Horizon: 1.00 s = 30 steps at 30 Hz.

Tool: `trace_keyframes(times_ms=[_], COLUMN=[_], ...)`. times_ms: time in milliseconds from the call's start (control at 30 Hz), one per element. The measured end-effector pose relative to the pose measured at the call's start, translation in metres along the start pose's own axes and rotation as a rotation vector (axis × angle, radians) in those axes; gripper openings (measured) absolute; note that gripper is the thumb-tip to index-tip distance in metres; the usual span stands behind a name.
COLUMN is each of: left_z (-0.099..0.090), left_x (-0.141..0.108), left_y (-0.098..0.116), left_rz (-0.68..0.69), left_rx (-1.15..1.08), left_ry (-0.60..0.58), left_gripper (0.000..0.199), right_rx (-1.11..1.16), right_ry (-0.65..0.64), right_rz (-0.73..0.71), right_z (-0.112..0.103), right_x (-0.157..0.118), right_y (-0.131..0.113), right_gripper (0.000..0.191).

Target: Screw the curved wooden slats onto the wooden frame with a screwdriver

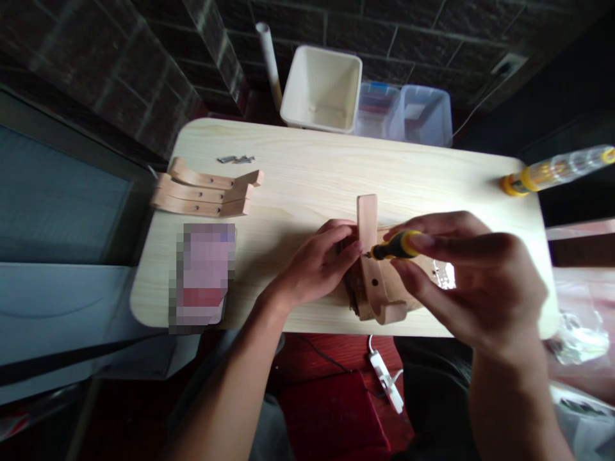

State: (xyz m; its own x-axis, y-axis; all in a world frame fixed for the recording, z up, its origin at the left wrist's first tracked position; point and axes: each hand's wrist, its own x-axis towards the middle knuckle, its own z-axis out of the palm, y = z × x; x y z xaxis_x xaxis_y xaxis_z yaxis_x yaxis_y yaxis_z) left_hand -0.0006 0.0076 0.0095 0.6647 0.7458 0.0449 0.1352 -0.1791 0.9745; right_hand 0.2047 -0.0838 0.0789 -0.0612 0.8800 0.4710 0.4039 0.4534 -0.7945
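Note:
My right hand [473, 278] grips a yellow and black screwdriver [396, 246], its tip pointing left at the upper hole of a curved wooden hook [368, 224]. The hook lies across a brown block or box [418, 272] near the table's front edge. A second, dark hole shows lower on the hook, above its curled end. My left hand [321, 262] is closed against the hook's left side, thumb and fingers beside the screwdriver tip. Whether a small screw is at the tip I cannot tell.
Several wooden hooks [206, 195] and a small pile of screws [235, 159] lie at the left, above a blurred-out flat object [205, 272]. A clear yellow-ended tube [552, 171] is at the right. Beyond the table [298, 153] stand a cream bin [321, 89] and clear boxes [425, 115].

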Motion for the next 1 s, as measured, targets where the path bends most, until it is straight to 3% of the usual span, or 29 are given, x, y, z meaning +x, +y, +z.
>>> trace_keyframes(times_ms=[267, 500, 700, 1000], left_z=[-0.0001, -0.0016, -0.0008, -0.0012], left_x=[-0.0005, 0.0007, -0.0006, 0.0002], left_y=[0.0005, -0.0007, 0.0020, -0.0010], left_rz=[-0.007, 0.025, -0.021, 0.031], left_rx=[0.002, 0.014, 0.028, 0.031], left_ry=[-0.007, -0.011, -0.013, -0.007], left_gripper=[0.032, 0.031, 0.031, 0.029], right_rx=[0.045, -0.085, 0.058, -0.006], right_ry=[-0.001, -0.006, 0.016, 0.003], right_rz=[0.029, -0.013, -0.012, -0.015], right_z=[-0.0013, -0.0023, 0.0010, 0.0038], right_x=[-0.0049, -0.0008, -0.0032, 0.0021], right_y=[-0.0012, 0.0001, -0.0043, -0.0028], right_gripper=[0.068, 0.062, 0.059, 0.058])
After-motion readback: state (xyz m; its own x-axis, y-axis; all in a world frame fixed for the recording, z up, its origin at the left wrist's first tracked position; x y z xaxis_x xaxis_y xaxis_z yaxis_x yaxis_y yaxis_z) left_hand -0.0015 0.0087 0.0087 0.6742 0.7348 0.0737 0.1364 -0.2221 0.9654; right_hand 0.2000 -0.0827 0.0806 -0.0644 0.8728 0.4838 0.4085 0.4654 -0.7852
